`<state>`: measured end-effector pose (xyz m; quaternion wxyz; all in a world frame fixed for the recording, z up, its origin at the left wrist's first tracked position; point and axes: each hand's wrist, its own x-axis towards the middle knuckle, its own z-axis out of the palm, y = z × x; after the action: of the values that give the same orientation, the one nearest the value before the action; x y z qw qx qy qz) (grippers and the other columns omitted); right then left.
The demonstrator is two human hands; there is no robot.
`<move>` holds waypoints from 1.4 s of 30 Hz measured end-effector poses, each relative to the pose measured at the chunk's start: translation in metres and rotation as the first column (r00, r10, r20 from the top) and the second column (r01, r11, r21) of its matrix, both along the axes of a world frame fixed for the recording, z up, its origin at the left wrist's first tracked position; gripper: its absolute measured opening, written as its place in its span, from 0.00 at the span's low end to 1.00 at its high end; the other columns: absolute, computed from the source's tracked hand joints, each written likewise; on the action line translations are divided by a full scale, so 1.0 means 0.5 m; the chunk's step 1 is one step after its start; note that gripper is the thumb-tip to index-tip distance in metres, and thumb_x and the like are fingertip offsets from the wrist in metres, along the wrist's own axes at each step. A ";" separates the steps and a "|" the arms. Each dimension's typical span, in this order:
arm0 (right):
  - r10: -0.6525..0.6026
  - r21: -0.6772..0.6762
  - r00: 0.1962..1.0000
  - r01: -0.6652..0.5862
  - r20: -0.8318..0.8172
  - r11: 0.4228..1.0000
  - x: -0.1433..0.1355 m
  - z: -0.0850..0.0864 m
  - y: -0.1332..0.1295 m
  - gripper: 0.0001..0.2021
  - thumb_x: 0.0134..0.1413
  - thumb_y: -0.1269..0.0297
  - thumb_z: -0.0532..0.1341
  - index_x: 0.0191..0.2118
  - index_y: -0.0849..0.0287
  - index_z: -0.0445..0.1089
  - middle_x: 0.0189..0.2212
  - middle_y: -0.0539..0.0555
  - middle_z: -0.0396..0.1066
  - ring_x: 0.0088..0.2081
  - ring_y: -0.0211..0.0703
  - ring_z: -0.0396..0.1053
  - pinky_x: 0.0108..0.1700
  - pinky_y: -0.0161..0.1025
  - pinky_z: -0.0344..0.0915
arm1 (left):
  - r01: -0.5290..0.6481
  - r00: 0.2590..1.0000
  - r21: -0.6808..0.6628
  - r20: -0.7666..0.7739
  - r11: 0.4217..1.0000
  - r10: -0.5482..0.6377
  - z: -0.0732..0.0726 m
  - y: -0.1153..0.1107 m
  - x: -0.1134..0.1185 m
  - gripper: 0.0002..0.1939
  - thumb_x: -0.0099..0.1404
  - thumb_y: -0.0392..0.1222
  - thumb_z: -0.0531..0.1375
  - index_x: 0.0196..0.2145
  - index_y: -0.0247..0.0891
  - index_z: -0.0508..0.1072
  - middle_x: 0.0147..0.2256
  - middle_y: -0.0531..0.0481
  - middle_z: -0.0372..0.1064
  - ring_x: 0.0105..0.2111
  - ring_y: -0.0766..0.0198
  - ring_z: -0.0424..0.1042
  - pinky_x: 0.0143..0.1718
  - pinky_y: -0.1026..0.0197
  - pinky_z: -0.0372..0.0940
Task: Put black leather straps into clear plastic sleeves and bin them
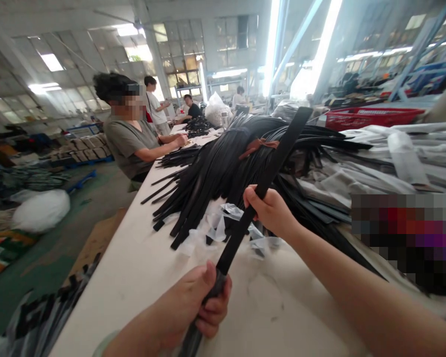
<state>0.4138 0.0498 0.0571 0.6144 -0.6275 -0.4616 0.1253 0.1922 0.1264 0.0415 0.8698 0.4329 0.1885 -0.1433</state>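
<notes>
A long, flat black belt strap [238, 240] slants across the view above the table, its far end pointing up and to the right. My left hand [204, 300] is wrapped around its lower part, where a greyish, shiny cover seems to lie over it. Higher up, my right hand [269, 208] pinches the strap between thumb and fingers. Behind it, a large heap of similar black straps [223, 158] spreads over the table, with a brown tie [260, 145] around one bundle. Crumpled clear plastic sleeves [211, 228] lie beneath the strap.
The white table [115, 277] runs away from me. At its left edge a co-worker [128, 129] stands, hands on the table; other people are farther back. White-wrapped strips [405, 153] and a red crate [371, 118] are at right. Wrapped straps [40, 317] stand low at left.
</notes>
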 end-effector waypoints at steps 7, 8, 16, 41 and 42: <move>0.056 -0.022 0.997 -0.056 0.045 0.998 -0.024 -0.018 0.006 0.22 0.59 0.45 0.49 0.23 0.58 0.58 0.15 0.45 0.53 0.16 0.32 0.56 0.17 0.29 0.52 | -0.005 0.999 0.046 0.040 0.999 0.003 -0.010 -0.005 0.000 0.26 0.57 0.66 0.54 0.31 0.36 0.60 0.20 0.61 0.44 0.18 0.77 0.40 0.18 0.72 0.38; 0.073 -0.039 0.997 -0.071 0.038 0.997 -0.028 -0.022 0.008 0.22 0.59 0.45 0.49 0.23 0.58 0.58 0.15 0.45 0.53 0.16 0.32 0.56 0.17 0.29 0.53 | -0.008 0.999 0.047 0.041 0.999 0.006 -0.012 -0.005 0.000 0.26 0.57 0.65 0.54 0.31 0.36 0.60 0.20 0.61 0.44 0.18 0.77 0.41 0.18 0.71 0.38; 0.384 -0.107 0.905 -0.406 -0.182 0.907 -0.127 -0.058 0.010 0.22 0.56 0.44 0.53 0.24 0.58 0.60 0.17 0.45 0.55 0.18 0.31 0.56 0.18 0.28 0.54 | -0.043 0.999 0.094 0.029 0.995 0.041 -0.012 -0.005 0.003 0.26 0.54 0.66 0.57 0.30 0.38 0.59 0.19 0.62 0.43 0.17 0.78 0.39 0.18 0.71 0.35; 0.354 0.052 0.843 -0.365 -0.404 0.929 -0.108 -0.039 0.012 0.20 0.51 0.48 0.61 0.27 0.63 0.69 0.14 0.45 0.60 0.15 0.28 0.52 0.16 0.28 0.45 | -0.068 0.996 0.187 0.076 0.980 0.055 -0.009 0.006 0.009 0.28 0.51 0.67 0.59 0.29 0.39 0.56 0.20 0.63 0.41 0.17 0.77 0.37 0.17 0.71 0.35; 0.416 0.022 0.826 -0.441 -0.381 0.897 -0.115 -0.043 0.011 0.20 0.50 0.47 0.61 0.26 0.63 0.68 0.14 0.46 0.61 0.15 0.29 0.54 0.17 0.28 0.47 | -0.069 0.995 0.193 0.079 0.979 0.055 -0.009 0.008 0.010 0.28 0.51 0.67 0.59 0.29 0.39 0.55 0.19 0.63 0.41 0.17 0.77 0.37 0.16 0.71 0.35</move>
<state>0.3565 0.0554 0.0356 0.6260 -0.4922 -0.4597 0.3931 0.1970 0.1303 0.0371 0.8333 0.5153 0.1830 -0.0809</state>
